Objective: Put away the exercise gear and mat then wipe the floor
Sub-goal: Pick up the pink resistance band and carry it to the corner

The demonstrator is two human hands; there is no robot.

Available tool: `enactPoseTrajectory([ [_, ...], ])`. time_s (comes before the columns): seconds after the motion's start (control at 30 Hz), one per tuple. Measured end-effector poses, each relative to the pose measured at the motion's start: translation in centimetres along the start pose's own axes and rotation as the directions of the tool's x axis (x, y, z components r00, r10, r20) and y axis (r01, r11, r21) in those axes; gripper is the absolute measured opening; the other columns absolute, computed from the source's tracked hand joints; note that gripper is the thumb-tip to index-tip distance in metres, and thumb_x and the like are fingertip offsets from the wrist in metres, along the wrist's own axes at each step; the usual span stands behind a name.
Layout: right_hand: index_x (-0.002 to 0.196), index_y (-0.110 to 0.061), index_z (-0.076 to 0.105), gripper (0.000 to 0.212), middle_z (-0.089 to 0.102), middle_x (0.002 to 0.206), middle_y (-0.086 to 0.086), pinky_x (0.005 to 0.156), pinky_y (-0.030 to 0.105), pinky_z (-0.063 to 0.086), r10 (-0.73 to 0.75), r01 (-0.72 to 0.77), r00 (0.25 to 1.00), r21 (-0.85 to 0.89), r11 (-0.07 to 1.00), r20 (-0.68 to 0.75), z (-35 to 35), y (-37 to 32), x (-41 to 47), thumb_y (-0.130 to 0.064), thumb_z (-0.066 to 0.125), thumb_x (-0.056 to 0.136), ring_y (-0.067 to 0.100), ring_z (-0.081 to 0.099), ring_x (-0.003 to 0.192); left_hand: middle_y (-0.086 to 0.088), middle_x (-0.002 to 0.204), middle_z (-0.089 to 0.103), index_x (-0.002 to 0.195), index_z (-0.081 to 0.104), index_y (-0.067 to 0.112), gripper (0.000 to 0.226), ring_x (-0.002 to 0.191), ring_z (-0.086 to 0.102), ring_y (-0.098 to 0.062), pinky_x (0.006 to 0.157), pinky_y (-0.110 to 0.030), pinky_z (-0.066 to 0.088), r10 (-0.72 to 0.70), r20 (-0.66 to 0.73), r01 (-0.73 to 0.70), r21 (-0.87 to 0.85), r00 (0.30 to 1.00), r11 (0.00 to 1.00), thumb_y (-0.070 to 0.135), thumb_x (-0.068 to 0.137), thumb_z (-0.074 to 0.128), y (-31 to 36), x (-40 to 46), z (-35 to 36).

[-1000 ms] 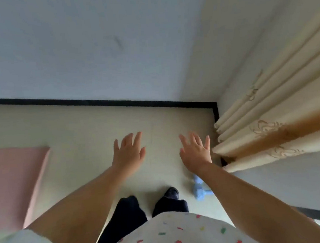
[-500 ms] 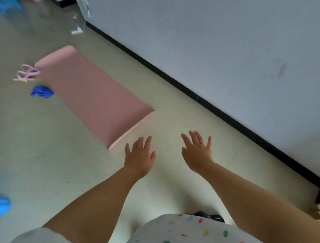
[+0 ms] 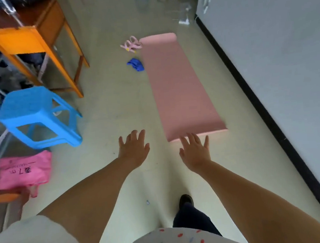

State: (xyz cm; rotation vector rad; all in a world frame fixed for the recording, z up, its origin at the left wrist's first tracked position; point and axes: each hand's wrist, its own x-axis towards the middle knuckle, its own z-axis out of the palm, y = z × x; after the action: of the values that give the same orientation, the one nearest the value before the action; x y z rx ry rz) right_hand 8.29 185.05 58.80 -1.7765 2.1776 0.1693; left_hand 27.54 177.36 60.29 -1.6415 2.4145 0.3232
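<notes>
Mat [image 3: 177,85], pink, lies flat on floor [image 3: 115,105] along wall. Left hand [image 3: 133,149] spread, empty. Right hand [image 3: 195,151] spread, empty, at mat's near edge. Mat likely light, soft, floppy; grasp near short edge, roll.

The right hand [image 3: 195,152] covers part of the pink mat's [image 3: 177,85] near edge.
</notes>
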Motion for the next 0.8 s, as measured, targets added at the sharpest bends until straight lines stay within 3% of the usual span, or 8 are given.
enactPoseTrajectory([
  [0.33,0.151,-0.023,0.013,0.053,0.007,0.159,0.004,0.115,0.06,-0.001,-0.194,0.204,0.975,-0.092,0.975,0.108,-3.2,-5.1,18.2,-0.032,0.028,0.101,0.02,0.001,0.148,-0.007,0.151,0.022,0.149,0.015,0.02,0.054,0.135,0.033,-0.024,0.115,-0.048,0.016,-0.132,0.047,0.134,-0.044,0.99,0.99,0.039,0.1,0.029,-7.0,13.4,-2.4],
  [0.57,0.15,-0.023,0.017,0.052,0.011,0.159,0.004,0.115,0.059,0.0,-0.169,0.18,0.979,-0.089,0.98,0.11,-10.6,-6.0,34.2,-0.03,0.031,0.1,0.02,0.006,0.147,-0.006,0.15,0.025,0.147,0.021,0.021,0.051,0.133,0.037,-0.023,0.115,-0.045,0.02,-0.231,-0.014,0.225,-0.181,0.973,0.957,0.038,0.1,0.031,-10.4,27.9,-9.3],
  [0.67,0.149,-0.023,0.017,0.052,0.012,0.159,0.004,0.115,0.059,0.001,-0.142,0.157,0.979,-0.089,0.984,0.148,-12.5,-7.3,39.6,-0.03,0.031,0.1,0.02,0.007,0.147,-0.005,0.15,0.024,0.147,0.021,0.022,0.05,0.135,0.034,-0.022,0.116,-0.045,0.017,-0.244,0.013,0.241,-0.211,0.97,0.947,0.038,0.1,0.031,-11.9,32.1,-10.3],
  [0.8,0.15,-0.022,0.017,0.053,0.01,0.159,0.005,0.114,0.06,0.0,-0.228,0.265,0.95,-0.165,0.95,0.212,-13.2,-10.7,46.8,-0.031,0.031,0.099,0.02,0.006,0.147,-0.005,0.152,0.021,0.147,0.019,0.022,0.051,0.136,0.032,-0.022,0.116,-0.045,0.015,-0.267,0.099,0.282,-0.2,0.959,0.938,0.037,0.1,0.03,-15.9,37.8,-10.6],
])
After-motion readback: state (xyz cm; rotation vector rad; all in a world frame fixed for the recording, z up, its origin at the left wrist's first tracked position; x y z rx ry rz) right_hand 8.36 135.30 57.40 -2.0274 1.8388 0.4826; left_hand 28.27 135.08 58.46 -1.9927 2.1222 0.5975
